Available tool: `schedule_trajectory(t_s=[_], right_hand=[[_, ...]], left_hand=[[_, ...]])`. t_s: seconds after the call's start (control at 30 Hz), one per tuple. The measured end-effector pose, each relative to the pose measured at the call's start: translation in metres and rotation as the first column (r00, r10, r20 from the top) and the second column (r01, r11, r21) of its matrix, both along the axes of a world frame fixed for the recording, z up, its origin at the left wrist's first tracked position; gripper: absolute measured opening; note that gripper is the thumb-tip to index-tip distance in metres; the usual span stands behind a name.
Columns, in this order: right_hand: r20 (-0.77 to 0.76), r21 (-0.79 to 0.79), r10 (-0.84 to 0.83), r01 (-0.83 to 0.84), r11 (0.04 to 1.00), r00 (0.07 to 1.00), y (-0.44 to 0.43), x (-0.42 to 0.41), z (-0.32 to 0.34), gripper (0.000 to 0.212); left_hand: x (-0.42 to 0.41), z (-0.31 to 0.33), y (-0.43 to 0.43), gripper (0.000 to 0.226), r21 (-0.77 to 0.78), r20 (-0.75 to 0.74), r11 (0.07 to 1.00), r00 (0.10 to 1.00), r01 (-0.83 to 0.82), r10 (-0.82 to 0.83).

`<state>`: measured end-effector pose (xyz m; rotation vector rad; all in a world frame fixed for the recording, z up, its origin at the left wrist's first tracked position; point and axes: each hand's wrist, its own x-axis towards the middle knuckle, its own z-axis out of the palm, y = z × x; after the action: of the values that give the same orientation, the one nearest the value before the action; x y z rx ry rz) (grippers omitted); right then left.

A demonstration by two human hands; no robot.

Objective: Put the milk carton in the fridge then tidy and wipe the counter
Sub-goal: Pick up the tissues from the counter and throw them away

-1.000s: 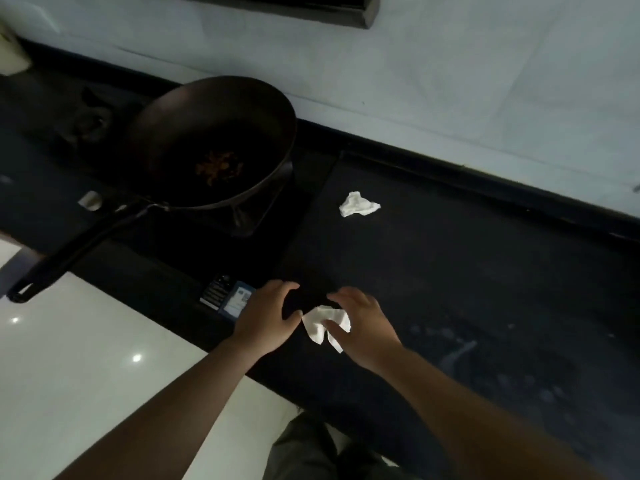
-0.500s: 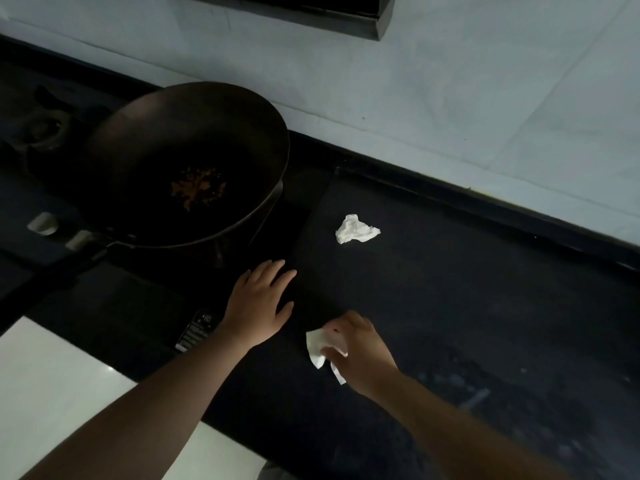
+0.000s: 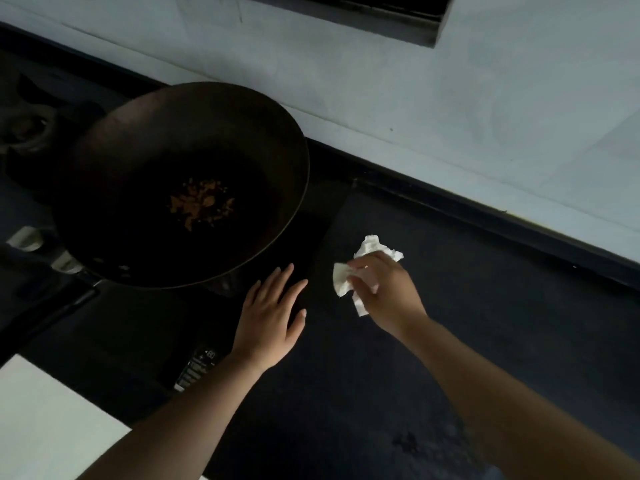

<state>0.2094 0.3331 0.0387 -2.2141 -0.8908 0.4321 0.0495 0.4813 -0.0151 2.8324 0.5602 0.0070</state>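
**Gathering tissue scraps off the counter**

The right hand pinches a crumpled white tissue in its fingers, reaching to a second tissue wad lying at its fingertips; whether they touch it is unclear. The left hand rests spread and empty, palm down, just beside the wok. The dark counter looks smeared nearer the person. The tissue looks light, soft and tear-prone, so a loose pinch anywhere on the bunched part should do. No milk carton is in view.

A dark, matte stone counter carried a crumpled white paper tissue, seemingly touching the right hand's fingertips.
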Motion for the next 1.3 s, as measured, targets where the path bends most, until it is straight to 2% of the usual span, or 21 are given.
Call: schedule_trajectory(t_s=[0.1, 0.23, 0.3, 0.43, 0.5, 0.73, 1.0, 1.13, 1.3], right_hand=[[0.073, 0.022, -0.041, 0.04, 0.999, 0.996, 0.016, 0.021, 0.001, 0.025], [0.144, -0.276, 0.033, 0.008, 0.961, 0.989, 0.027, 0.03, -0.013, 0.039], [0.194, -0.326, 0.061, 0.005, 0.945, 0.979, 0.028, 0.029, -0.018, 0.043], [0.101, -0.416, 0.0, 0.042, 0.908, 0.995, 0.037, 0.03, -0.02, 0.043], [0.104, -0.453, -0.006, 0.053, 0.89, 0.995, 0.038, 0.025, -0.022, 0.041], [0.177, -0.392, 0.025, 0.047, 0.919, 0.984, 0.015, -0.022, -0.028, 0.037], [0.194, -0.281, 0.006, 0.05, 0.958, 0.981, 0.002, -0.056, -0.037, 0.041], [0.157, -0.306, 0.01, 0.039, 0.951, 0.988, 0.005, -0.069, -0.032, 0.043], [0.114, -0.279, -0.079, 0.108, 0.954, 0.99, -0.009, -0.088, -0.03, 0.046]], left_hand=[[0.0, -0.001, 0.0, 0.049, -0.011, 0.001, 1.0, 1.0, -0.008, 0.008], [0.001, -0.001, 0.001, 0.049, -0.016, 0.02, 1.0, 1.0, -0.02, 0.02], [0.0, -0.001, 0.001, 0.049, -0.016, 0.024, 1.0, 1.0, -0.019, 0.019], [0.001, 0.0, 0.002, 0.048, -0.025, 0.027, 0.999, 0.999, -0.019, 0.02], [0.001, 0.0, 0.001, 0.048, -0.026, 0.028, 0.999, 0.999, -0.019, 0.019], [0.0, -0.002, 0.002, 0.049, -0.009, 0.022, 1.0, 1.0, -0.008, 0.008], [0.0, -0.004, 0.003, 0.05, -0.003, 0.026, 1.0, 1.0, 0.011, -0.011], [-0.002, -0.004, 0.004, 0.05, -0.01, 0.032, 0.999, 0.999, 0.031, -0.031], [-0.01, 0.001, 0.005, 0.055, -0.069, 0.031, 0.991, 0.994, 0.11, -0.108]])
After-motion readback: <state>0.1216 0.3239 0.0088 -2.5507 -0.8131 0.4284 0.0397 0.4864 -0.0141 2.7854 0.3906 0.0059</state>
